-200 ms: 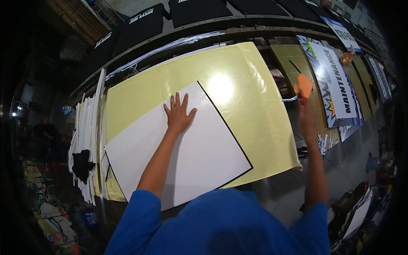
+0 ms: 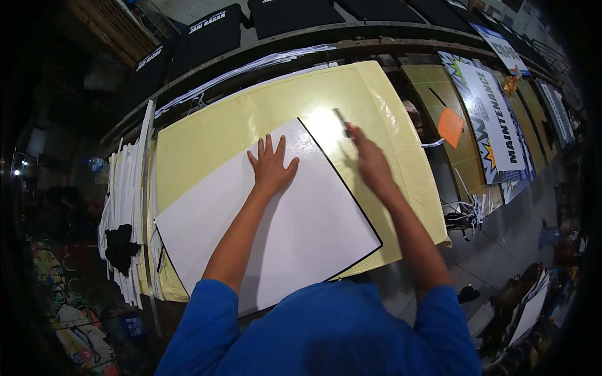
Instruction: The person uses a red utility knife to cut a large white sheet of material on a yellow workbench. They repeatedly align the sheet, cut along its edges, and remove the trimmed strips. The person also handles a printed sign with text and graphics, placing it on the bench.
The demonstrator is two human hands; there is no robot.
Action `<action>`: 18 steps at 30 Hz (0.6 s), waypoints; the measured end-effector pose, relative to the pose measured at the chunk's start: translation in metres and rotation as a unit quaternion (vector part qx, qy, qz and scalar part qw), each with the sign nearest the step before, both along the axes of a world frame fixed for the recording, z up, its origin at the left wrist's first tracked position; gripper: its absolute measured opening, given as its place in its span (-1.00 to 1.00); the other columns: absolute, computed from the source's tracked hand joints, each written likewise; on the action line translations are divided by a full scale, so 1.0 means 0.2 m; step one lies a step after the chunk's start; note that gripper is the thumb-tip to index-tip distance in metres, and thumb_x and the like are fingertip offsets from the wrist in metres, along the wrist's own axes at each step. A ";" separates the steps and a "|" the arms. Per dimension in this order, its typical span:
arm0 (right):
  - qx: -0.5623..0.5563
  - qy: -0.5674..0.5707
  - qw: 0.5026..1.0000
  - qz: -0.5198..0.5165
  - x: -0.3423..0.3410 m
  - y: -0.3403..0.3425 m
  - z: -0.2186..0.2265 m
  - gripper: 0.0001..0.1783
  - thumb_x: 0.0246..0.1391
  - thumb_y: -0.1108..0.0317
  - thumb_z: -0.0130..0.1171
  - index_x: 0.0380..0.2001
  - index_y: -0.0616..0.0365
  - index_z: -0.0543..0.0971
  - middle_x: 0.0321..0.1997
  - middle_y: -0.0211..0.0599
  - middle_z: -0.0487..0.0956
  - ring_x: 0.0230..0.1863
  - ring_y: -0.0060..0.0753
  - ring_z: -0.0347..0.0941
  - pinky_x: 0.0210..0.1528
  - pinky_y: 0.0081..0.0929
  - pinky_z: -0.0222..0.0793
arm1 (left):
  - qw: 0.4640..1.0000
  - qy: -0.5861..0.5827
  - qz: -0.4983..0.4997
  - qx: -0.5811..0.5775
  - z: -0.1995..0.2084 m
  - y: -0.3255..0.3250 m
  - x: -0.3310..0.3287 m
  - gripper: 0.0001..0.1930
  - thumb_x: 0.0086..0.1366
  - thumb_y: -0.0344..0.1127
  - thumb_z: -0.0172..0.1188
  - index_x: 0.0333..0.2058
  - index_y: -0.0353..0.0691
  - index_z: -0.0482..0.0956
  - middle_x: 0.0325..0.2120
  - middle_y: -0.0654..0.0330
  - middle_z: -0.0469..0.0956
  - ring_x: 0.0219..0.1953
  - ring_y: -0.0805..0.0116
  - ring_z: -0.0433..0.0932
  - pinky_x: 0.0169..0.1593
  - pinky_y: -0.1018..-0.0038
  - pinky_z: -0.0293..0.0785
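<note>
My left hand (image 2: 273, 170) lies flat with spread fingers on a white board (image 2: 301, 213) edged in black along its right and lower sides. That board rests at a slant on a yellow-covered table (image 2: 401, 188). Just right of the board's upper edge, my right hand (image 2: 374, 164) is raised, its fingers wrapped round a red-and-black utility knife (image 2: 349, 130). The knife's narrow tip points up and left; motion blurs it, so its blade is not sharp to see. An orange flat piece (image 2: 450, 127) sits beyond the table's right edge, apart from both hands.
White strips (image 2: 128, 207) hang along the table's left side. A colourful printed sign (image 2: 489, 119) lies on a surface to the right. Black shirts (image 2: 207, 31) are laid out at the back. Loose thin strips (image 2: 470, 210) gather below the table's right edge.
My right hand has swung left from beside the orange piece to over the yellow table, carrying the knife. My left hand and the white board have shifted slightly right.
</note>
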State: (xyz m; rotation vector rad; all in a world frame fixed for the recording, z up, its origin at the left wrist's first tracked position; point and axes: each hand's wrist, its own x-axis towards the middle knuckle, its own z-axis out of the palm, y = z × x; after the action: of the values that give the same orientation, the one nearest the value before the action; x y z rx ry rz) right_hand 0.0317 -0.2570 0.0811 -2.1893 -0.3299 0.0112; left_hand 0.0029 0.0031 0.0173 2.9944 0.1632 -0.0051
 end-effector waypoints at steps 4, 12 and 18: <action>-0.173 -0.003 0.984 0.035 0.15 0.32 -0.19 -0.49 0.21 0.42 -0.16 0.26 0.07 0.27 -0.27 0.14 0.56 -0.25 0.19 0.57 -0.22 0.01 0.48 | 0.999 0.030 -0.015 0.023 0.05 -0.05 0.11 -0.25 0.24 0.18 0.07 0.28 -0.19 0.24 0.37 -0.05 0.05 0.43 0.02 -0.04 0.36 -0.27 -0.25; -0.216 -0.040 0.974 0.051 0.17 0.46 -0.28 -0.41 0.13 0.47 -0.02 0.28 0.07 0.24 -0.26 0.11 0.56 -0.32 0.13 0.59 -0.31 -0.08 0.53 | 0.999 -0.038 -0.014 -0.014 -0.07 -0.06 0.11 -0.22 0.26 0.18 0.04 0.34 -0.16 0.17 0.36 -0.07 0.06 0.43 0.03 -0.05 0.35 -0.26 -0.22; -0.219 -0.043 0.973 0.064 0.16 0.46 -0.24 -0.46 0.16 0.42 0.01 0.23 0.15 0.27 -0.29 0.11 0.57 -0.33 0.10 0.60 -0.35 -0.12 0.53 | 0.998 -0.052 -0.023 -0.025 -0.05 -0.07 0.10 -0.28 0.28 0.12 0.04 0.33 -0.09 0.19 0.36 -0.13 0.04 0.43 -0.05 -0.06 0.33 -0.31 -0.24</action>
State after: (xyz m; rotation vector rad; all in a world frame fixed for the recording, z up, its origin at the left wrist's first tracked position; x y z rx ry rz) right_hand 0.0643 -0.1643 0.0338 -2.6061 -0.5621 0.0665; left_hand 0.0235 -0.0101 0.0066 2.9388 0.0825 0.1392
